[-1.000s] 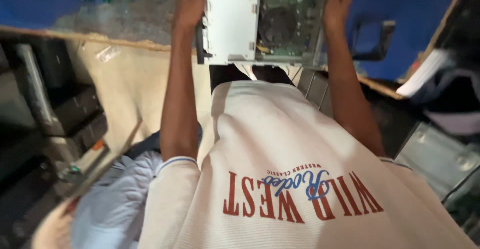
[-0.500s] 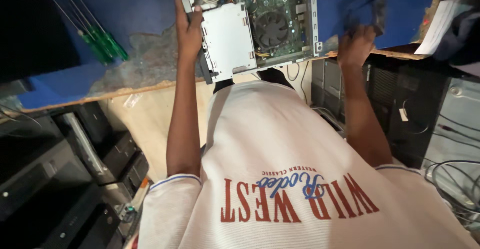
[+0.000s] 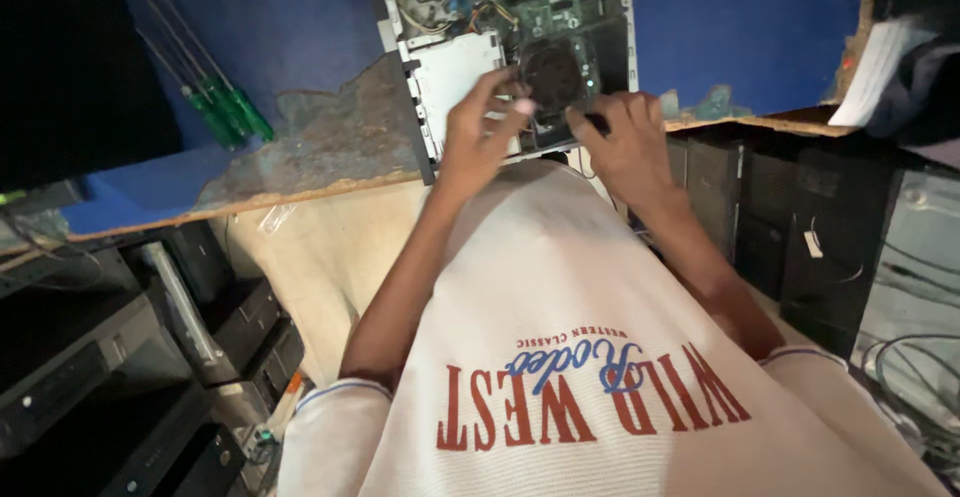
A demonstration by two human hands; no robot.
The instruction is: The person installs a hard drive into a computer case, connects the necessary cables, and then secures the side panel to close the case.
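A: Where's the left hand (image 3: 478, 137)?

B: On the open computer case (image 3: 505, 42), at the near edge of the blue table (image 3: 300, 27). Fingers bent, tips on the silver drive cage (image 3: 450, 77) & beside the round black fan (image 3: 553, 72). Loosely curled, not clamped on anything I can see.

A: Right hand (image 3: 625, 142)?

B: Just right of the fan, fingers curled round a small dark thing (image 3: 597, 120) (too small to tell what). Hands close together, not touching.

A: Anything else abt?

B: Green-handled screwdrivers (image 3: 228, 112) lie on the table, well left of the case. Dark computer boxes (image 3: 120, 357) stacked below on the left, more under the table at right w/ white papers (image 3: 880, 72) above.
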